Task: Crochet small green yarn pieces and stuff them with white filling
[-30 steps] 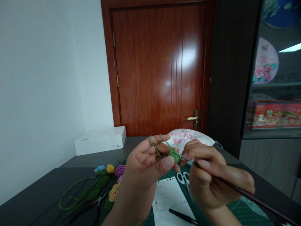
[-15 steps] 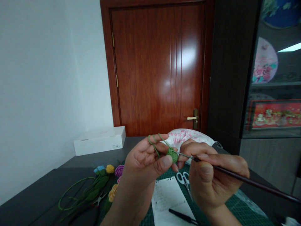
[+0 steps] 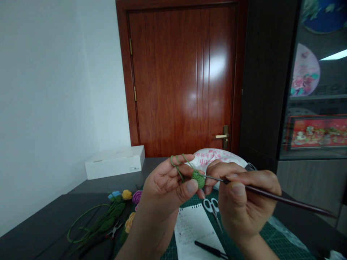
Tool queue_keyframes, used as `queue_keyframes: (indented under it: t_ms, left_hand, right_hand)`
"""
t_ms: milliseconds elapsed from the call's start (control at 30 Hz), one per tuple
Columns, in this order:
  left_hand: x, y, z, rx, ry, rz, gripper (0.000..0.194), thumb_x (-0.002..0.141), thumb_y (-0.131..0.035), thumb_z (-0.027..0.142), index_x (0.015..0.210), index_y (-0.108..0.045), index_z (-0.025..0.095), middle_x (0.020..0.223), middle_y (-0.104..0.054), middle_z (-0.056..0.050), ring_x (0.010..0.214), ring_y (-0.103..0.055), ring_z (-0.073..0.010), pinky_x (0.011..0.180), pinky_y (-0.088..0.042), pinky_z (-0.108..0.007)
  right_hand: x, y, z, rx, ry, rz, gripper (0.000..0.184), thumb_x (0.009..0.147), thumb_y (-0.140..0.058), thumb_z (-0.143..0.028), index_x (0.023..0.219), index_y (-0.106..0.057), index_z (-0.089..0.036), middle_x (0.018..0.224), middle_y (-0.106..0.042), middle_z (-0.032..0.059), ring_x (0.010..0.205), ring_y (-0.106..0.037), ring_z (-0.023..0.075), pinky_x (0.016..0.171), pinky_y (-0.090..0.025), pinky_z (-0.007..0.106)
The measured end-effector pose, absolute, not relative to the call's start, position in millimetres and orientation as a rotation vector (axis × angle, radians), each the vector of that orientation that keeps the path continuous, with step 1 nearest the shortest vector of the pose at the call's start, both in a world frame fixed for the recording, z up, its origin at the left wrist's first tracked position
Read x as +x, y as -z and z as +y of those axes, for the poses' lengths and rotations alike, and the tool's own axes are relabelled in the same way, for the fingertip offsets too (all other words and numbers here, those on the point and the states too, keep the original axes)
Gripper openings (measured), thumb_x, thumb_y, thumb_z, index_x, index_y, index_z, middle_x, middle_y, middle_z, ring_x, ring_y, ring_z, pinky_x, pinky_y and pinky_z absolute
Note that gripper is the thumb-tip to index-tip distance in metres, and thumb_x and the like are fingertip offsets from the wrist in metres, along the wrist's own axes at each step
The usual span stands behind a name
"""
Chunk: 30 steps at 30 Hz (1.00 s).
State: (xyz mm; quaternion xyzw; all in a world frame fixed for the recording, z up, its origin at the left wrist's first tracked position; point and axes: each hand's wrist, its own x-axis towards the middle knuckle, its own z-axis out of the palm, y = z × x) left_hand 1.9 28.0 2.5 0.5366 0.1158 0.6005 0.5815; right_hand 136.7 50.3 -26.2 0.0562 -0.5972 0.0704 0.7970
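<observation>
A small green crocheted piece [image 3: 198,179] is pinched between the thumb and fingers of my left hand [image 3: 168,187]. Green yarn [image 3: 177,167] winds round the raised index finger of that hand and runs down to the piece. My right hand [image 3: 241,198] grips the dark handle of a crochet hook [image 3: 271,195], which slants down to the right. The hook's thin metal shaft points left, its tip at the top edge of the green piece. Stitches hide the very tip.
On the dark table [image 3: 54,213] lie crocheted flowers [image 3: 126,195], pliers [image 3: 114,230], a written sheet [image 3: 193,225], a black pen [image 3: 208,248] and white scissors [image 3: 213,209] over a green cutting mat [image 3: 282,238]. Behind are a white box [image 3: 115,162] and a printed white bag [image 3: 217,154].
The handle end of the crochet hook has swung slightly up and left with my right hand. My left hand and the green piece have barely shifted.
</observation>
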Motion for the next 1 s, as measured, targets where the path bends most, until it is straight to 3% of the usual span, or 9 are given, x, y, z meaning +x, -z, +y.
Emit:
queue_keyframes:
  t_ms: [467, 700, 867, 1000]
  left_hand:
    - [0, 3, 29, 1.371, -1.521, 0.323, 0.038, 0.077, -0.085, 0.011, 0.112, -0.071, 0.017, 0.084, -0.074, -0.002, 0.068, -0.070, -0.0116, 0.068, -0.058, -0.022]
    - [0, -2, 27, 1.297, -1.463, 0.263, 0.039, 0.075, -0.085, 0.012, 0.111, -0.071, 0.016, 0.084, -0.073, -0.002, 0.067, -0.070, -0.0135, 0.066, -0.058, -0.025]
    - [0, -3, 29, 1.315, -1.454, 0.251, 0.038, 0.077, -0.084, 0.014, 0.112, -0.070, 0.017, 0.083, -0.073, -0.002, 0.068, -0.070, -0.0141, 0.068, -0.059, -0.026]
    - [1, -1, 30, 1.331, -1.462, 0.254, 0.039, 0.077, -0.084, 0.013, 0.114, -0.069, 0.017, 0.082, -0.073, -0.002, 0.068, -0.070, -0.0143, 0.068, -0.058, -0.026]
  right_hand:
    - [141, 19, 47, 0.071, -0.026, -1.375, 0.015, 0.095, -0.058, -0.006, 0.093, -0.066, -0.019, 0.077, -0.072, 0.0021, 0.065, -0.070, 0.0175, 0.058, -0.059, 0.036]
    - [133, 24, 54, 0.119, 0.030, -1.342, 0.018, 0.098, -0.060, -0.015, 0.111, -0.064, -0.028, 0.081, -0.073, 0.0007, 0.068, -0.072, 0.0193, 0.058, -0.060, 0.036]
    - [130, 25, 54, 0.183, -0.024, -1.322, 0.027, 0.096, -0.059, -0.007, 0.116, -0.066, -0.023, 0.087, -0.074, 0.0045, 0.071, -0.074, 0.0216, 0.058, -0.060, 0.038]
    - [130, 25, 52, 0.191, -0.125, -1.311, 0.022, 0.097, -0.057, -0.006, 0.110, -0.066, -0.022, 0.086, -0.075, 0.0045, 0.071, -0.074, 0.0216, 0.058, -0.059, 0.037]
